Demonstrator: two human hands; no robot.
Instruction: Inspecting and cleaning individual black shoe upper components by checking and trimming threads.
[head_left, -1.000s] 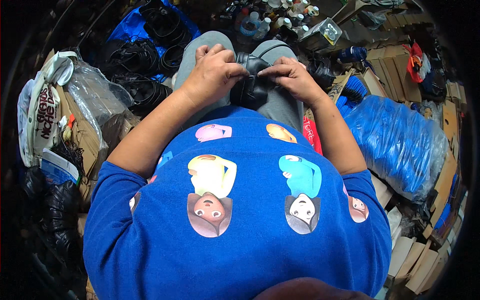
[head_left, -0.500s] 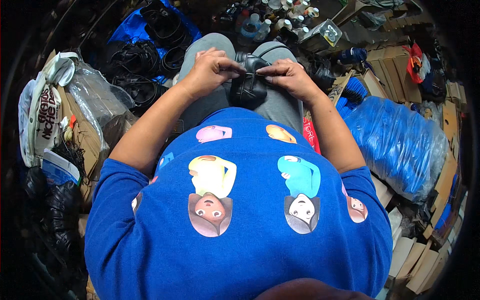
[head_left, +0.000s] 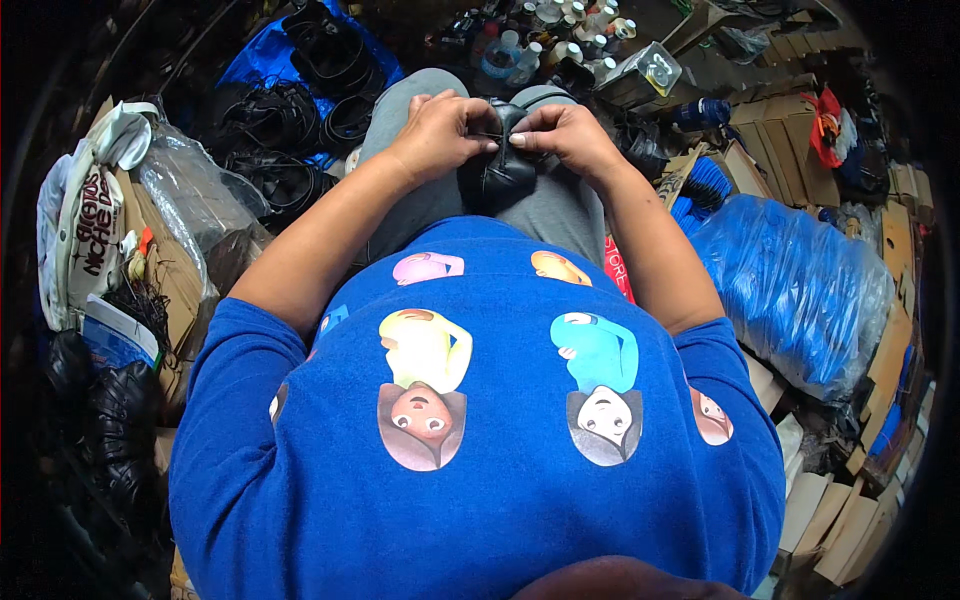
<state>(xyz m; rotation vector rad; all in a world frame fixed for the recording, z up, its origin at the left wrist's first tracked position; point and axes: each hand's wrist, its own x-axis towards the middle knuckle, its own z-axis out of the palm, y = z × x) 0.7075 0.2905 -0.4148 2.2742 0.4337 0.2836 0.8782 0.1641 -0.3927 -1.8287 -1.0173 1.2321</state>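
Observation:
A black leather shoe (head_left: pixel 508 178) rests between my knees, its laced front under my fingertips. On its left side my left hand (head_left: pixel 443 135) is closed in a pinch on a thin dark shoelace. From the other side my right hand (head_left: pixel 570 138) pinches as well, thumb and forefinger together over the shoe's opening. What sits between those right fingertips is very small and looks like the lace's other end. Both hands touch the shoe, a short gap apart. My grey trousers (head_left: pixel 545 218) lie beneath it.
Several black shoes (head_left: pixel 275 118) lie on a blue sheet (head_left: pixel 245 60) at the far left. Bottles (head_left: pixel 505 60) crowd the far side. A plastic-wrapped blue bundle (head_left: pixel 790 290) and cardboard pieces (head_left: pixel 770 135) stand at right; a white bag (head_left: pixel 90 215) is at left.
My fingertips have shifted slightly downward and closer in over the shoe. The pale strand stretched between my hands earlier no longer shows. The surroundings are the same.

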